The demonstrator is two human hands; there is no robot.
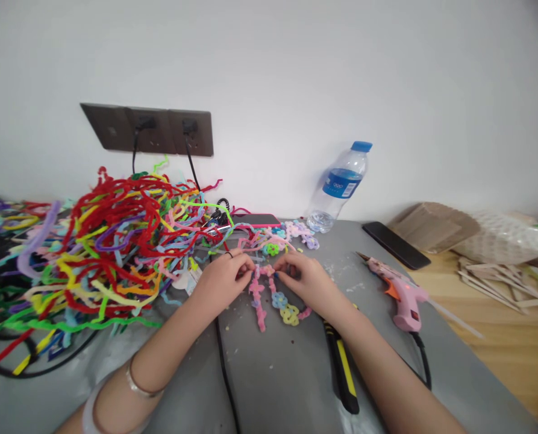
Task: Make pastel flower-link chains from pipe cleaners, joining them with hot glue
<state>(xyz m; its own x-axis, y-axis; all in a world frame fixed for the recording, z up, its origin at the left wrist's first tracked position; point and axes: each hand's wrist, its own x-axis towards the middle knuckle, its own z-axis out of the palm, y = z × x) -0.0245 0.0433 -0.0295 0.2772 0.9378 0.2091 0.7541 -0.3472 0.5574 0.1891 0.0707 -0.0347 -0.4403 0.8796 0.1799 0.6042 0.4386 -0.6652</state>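
In the head view, my left hand [227, 278] pinches one end of a fuzzy pink pipe-cleaner chain [258, 307], thumb and index finger pressed together. My right hand [305, 276] grips the other end of its short top stretch in the same way. From this stretch, pink strands hang down onto the grey table. A blue pipe-cleaner flower [278, 300] and a yellow pipe-cleaner flower [290, 314] lie on the strand below my right hand. Just beyond my hands are more pastel flowers [298, 230] and a green curl [272, 248].
A large tangle of coloured pipe cleaners [115, 241] fills the left. Beneath my right forearm lies a yellow-black utility knife [343, 364]. To the right are a pink glue gun [404, 295] and a black phone [396, 245]. A water bottle [342, 182] leans against the wall.
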